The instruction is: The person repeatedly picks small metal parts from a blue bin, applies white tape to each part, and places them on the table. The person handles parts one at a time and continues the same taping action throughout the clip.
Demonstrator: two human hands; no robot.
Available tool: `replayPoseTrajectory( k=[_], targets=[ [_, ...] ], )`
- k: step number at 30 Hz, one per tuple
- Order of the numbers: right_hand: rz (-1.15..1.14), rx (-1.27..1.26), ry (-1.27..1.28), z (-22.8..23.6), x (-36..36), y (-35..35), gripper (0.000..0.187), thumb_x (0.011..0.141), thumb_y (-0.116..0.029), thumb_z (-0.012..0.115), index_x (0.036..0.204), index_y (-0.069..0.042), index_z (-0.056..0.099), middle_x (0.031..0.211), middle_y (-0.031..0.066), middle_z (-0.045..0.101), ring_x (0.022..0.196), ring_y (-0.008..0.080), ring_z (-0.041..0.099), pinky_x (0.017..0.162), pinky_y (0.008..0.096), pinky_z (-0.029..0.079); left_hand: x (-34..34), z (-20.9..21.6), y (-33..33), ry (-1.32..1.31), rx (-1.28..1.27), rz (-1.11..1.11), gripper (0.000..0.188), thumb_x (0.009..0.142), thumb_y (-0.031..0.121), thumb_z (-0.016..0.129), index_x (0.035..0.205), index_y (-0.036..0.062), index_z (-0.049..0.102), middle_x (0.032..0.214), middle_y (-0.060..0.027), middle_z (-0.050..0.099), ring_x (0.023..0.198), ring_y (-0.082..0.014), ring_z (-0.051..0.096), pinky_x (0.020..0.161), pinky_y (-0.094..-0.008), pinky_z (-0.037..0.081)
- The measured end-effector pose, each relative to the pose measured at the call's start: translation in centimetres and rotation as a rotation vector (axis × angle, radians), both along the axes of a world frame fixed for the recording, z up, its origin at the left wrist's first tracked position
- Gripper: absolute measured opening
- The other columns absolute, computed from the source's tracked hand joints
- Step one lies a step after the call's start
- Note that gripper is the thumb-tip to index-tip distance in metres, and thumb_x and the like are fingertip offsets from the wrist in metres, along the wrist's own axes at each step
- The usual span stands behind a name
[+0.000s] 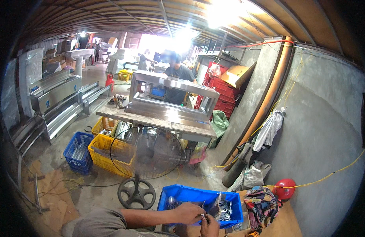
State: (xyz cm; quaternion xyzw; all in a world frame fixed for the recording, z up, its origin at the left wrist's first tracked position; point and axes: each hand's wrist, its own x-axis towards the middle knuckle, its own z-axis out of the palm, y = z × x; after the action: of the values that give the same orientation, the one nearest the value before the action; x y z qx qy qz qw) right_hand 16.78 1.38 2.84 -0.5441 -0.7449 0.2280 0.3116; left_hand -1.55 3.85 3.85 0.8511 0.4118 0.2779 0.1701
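My left hand [188, 213] reaches in from the left over the near edge of a blue plastic bin [174, 189]. Its fingers are closed in a pinch, and its tips meet those of my right hand [209, 226], which is also closed. A small pale piece shows between the two sets of fingertips, too small to name. Inside the bin, several shiny metal rings [225, 211] lie at the right, and a rounded metal part [172, 202] rests at the left. My left forearm hides part of the bin's near side.
A pedestal fan [146, 152] stands beyond the bin, near yellow crates [107, 156] and a blue crate [79, 152]. Farther off, a person [178, 75] stands behind a workbench [158, 122] bearing a metal frame [170, 112]. Patterned cloth [262, 207] and a red ball-like object [284, 189] lie right.
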Motion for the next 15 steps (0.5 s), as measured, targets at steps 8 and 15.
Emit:
replayPoseTrajectory(
  k=[8, 15],
  targets=[
    [0.038, 0.094, -0.019, 0.6, -0.3, 0.6, 0.021, 0.091, -0.017, 0.059, 0.100, 0.000, 0.068, 0.095, 0.0243, 0.067, 0.092, 0.0455, 0.063, 0.081, 0.0492, 0.050, -1.5, 0.1, 1.3, -0.236, -0.282, -0.056, 0.031, 0.083, 0.036, 0.072, 0.098, 0.0083, 0.071, 0.089, -0.0153, 0.071, 0.083, -0.0348, 0.069, 0.072, -0.0434, 0.053],
    [0.018, -0.033, -0.003, 2.3, -1.0, 0.3, 0.027, 0.093, -0.026, 0.057, 0.104, -0.006, 0.071, 0.097, 0.0223, 0.065, 0.091, 0.0430, 0.062, 0.077, 0.0498, 0.048, -2.2, 0.6, 1.9, -0.335, -0.433, 0.031, 0.032, 0.079, 0.032, 0.081, 0.096, 0.0057, 0.073, 0.085, -0.0105, 0.073, 0.076, -0.0146, 0.066, 0.069, -0.0344, 0.053]
  ],
)
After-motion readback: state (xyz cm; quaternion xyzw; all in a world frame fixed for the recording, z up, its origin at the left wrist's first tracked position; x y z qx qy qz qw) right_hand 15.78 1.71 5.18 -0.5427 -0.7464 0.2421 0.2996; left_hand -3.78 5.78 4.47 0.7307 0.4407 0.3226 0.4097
